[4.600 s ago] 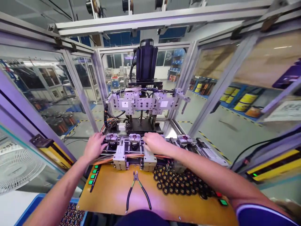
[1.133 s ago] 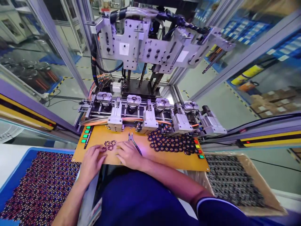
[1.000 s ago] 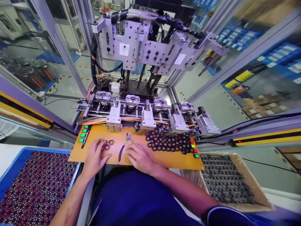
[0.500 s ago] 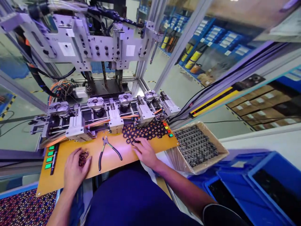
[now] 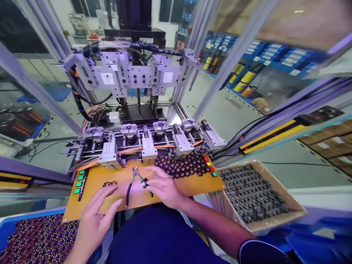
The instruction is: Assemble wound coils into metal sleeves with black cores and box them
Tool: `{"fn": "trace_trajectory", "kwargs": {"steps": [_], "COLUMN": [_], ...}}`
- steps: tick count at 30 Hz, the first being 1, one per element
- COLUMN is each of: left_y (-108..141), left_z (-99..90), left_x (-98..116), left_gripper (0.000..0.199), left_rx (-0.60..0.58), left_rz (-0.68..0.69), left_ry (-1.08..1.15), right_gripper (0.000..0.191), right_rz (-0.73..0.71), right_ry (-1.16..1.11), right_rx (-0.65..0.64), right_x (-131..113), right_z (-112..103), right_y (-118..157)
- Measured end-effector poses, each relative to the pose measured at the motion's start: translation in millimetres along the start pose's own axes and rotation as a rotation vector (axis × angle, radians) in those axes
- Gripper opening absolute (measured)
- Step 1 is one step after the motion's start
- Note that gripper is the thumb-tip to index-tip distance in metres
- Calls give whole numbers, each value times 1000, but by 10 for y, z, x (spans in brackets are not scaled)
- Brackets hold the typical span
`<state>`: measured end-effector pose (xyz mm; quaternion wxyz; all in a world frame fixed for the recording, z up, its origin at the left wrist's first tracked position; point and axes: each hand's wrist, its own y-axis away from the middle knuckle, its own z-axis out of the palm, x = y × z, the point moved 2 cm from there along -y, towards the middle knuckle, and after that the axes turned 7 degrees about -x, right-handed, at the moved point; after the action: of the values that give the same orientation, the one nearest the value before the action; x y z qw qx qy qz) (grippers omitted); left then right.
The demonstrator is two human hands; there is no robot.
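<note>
Between the fingertips of my right hand (image 5: 165, 187) is a small dark ring (image 5: 144, 183), held over the yellow work board (image 5: 95, 196). Diagonal cutters (image 5: 129, 190) with dark handles lie on the board; my right hand covers part of one handle. My left hand (image 5: 96, 212) is open, fingers and thumb spread, with nothing in its grasp. Just past its fingertips sits a small cluster of copper-and-dark parts (image 5: 110, 183). Behind my right hand, many black rings with copper-coloured insides (image 5: 187, 167) lie packed together on the board.
A machine fixture (image 5: 147, 145) with several round metal heads lines the board's back edge. Green buttons (image 5: 78, 184) and a dark pen-like stick (image 5: 83, 185) are at left. A lined carton (image 5: 293, 214) of grey parts stands right; a blue bin (image 5: 8, 223) of small parts is lower left.
My right hand has left the black rings and moved towards the cutters with a ring. My left hand has drawn back and opened off the small cluster. The view has shifted.
</note>
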<state>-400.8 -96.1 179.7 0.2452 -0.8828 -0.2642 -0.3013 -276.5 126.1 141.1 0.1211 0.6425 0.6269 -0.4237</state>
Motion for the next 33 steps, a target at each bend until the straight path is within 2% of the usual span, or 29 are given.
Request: {"fn": "trace_trajectory", "kwargs": {"steps": [3,6,11,16,21,23,26,29,33], "left_y": [-223,-281,-213,-230,-255,-241,-162,-20,171], "left_z": [12,-29,-64,-2,0,-6,8,90,338], "left_x": [342,493,451,339,246,158,-103,-506,-1028], "left_gripper": [33,26,22,29,41,43,51,48,41], "left_rx": [-102,-25,147,196,258,294,370,405,343], "left_rz": [29,48,161,214,279,269,206,91,-90], "left_ry": [267,336,224,174,87,42,-6,-43,-33], "right_gripper": [11,10,16,7,9,11,10,4,9], "right_rz": [-123,-200,-134,-80,-49,-73,-192,-287,-308], "right_ry": [-327,-513,-606,-637,-664,-646,-419,-175,1], "right_rx": [22,36,-40,-74,-190,-267,-393,-426,-414], "right_x": [-446,-675,-677,-646,-611,-568,-470,-346,-203], "right_z": [-85,-126,-62,13,65,63,42,61,269], "right_y": [-202,-344,-449,-547,-680,-809,-1189,-1782,-2626]}}
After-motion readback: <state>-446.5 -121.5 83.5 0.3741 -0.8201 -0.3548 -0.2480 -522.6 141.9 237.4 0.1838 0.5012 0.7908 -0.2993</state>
